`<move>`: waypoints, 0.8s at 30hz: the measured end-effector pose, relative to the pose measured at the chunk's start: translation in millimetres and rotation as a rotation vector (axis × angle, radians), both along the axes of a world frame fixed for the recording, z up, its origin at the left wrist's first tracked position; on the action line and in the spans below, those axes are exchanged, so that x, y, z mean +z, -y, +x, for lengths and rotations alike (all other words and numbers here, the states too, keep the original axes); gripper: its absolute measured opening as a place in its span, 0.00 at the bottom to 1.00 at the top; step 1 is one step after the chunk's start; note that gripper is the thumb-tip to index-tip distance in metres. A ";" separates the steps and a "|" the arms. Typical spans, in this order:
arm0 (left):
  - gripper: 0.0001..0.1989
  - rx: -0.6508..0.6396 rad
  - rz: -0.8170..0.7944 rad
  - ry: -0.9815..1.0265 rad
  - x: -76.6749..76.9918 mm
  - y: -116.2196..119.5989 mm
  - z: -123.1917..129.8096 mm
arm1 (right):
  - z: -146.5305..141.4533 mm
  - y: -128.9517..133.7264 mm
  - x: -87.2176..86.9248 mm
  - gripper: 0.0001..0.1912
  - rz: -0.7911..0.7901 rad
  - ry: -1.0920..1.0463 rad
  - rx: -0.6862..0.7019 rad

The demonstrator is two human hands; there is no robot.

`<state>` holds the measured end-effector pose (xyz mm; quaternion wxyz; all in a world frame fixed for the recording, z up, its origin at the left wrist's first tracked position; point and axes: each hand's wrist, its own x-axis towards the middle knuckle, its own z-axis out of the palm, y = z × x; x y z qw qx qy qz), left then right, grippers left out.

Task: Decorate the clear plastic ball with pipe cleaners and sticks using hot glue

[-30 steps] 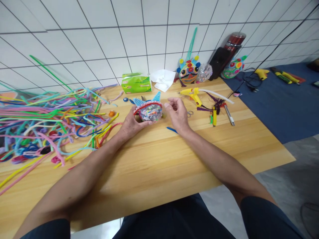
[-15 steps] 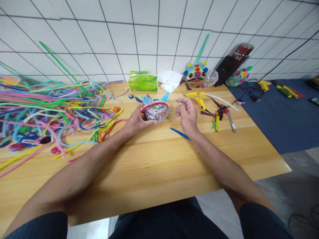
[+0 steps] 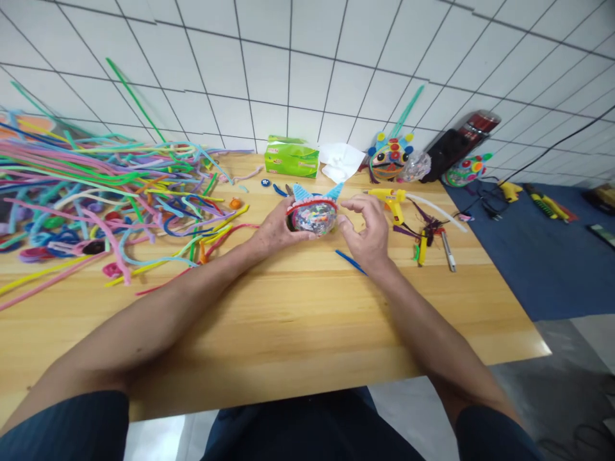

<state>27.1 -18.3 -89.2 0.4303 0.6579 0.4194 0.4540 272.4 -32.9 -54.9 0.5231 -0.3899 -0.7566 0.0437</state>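
Lying near is a blue stick (image 3: 350, 262). At mid-table (image 3: 288, 339), the left hand (image 3: 276, 234) is gripping a shiny, blue-eared ball (image 3: 314, 219); the right hand (image 3: 342, 212) is curving beside it, thumb and finger apart. Farther, a green pack (image 3: 291, 157) is sitting.

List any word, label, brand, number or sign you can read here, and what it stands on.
No text is clear enough to quote.
Green tissue pack: white-on-red labels, too small and blurred to read.
Yellow glue gun: a small marking on its body, too small to read.
Blue-eared ball in the left hand: no lettering I can make out.
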 end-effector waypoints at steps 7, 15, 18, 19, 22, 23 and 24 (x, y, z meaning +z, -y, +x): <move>0.43 0.020 0.238 -0.199 12.2 -8.9 -2.5 | -5.8 2.2 23.8 0.05 0.042 0.131 -0.017; 0.49 0.021 0.257 -0.321 18.3 -9.9 -3.7 | 3.7 -24.8 38.5 0.04 0.028 0.210 0.070; 0.46 0.015 0.259 -0.332 20.2 -8.8 -4.9 | 5.3 -31.8 38.2 0.05 0.012 0.260 0.098; 0.45 0.012 0.264 -0.333 21.1 -8.7 -5.8 | 5.3 -33.3 37.4 0.06 0.006 0.272 0.106; 0.43 0.001 0.276 -0.322 22.7 -8.4 -8.2 | 4.6 -35.4 33.8 0.07 0.010 0.288 0.129; 0.43 -0.002 0.278 -0.316 22.7 -8.1 -8.4 | 4.4 -35.5 32.4 0.07 0.012 0.293 0.131; 0.42 -0.005 0.280 -0.310 22.4 -7.8 -8.2 | 4.3 -35.3 30.9 0.07 0.010 0.295 0.127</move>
